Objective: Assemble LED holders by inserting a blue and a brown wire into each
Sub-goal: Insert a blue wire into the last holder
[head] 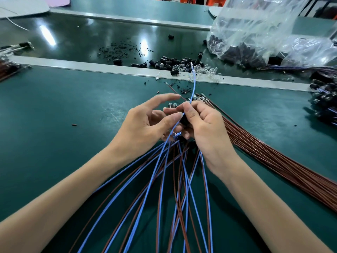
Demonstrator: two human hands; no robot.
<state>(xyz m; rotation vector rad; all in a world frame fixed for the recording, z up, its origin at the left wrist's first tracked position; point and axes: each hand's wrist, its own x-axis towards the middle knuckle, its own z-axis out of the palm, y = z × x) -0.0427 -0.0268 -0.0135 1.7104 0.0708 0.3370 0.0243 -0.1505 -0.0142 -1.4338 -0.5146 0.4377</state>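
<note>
Head view: the right hand point(202, 125) pinches a blue wire point(193, 84), its tip raised beyond the grip to aim it; the left hand point(145, 123), fingers loosely curled, bunches wired holders point(172, 105) beside it, tails trailing over the counter point(54, 110)

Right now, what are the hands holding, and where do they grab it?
The right hand pinches one blue wire partway along, its tip sticking up. The left hand grips a bunch of wired holders; exactly where is hidden.
</note>
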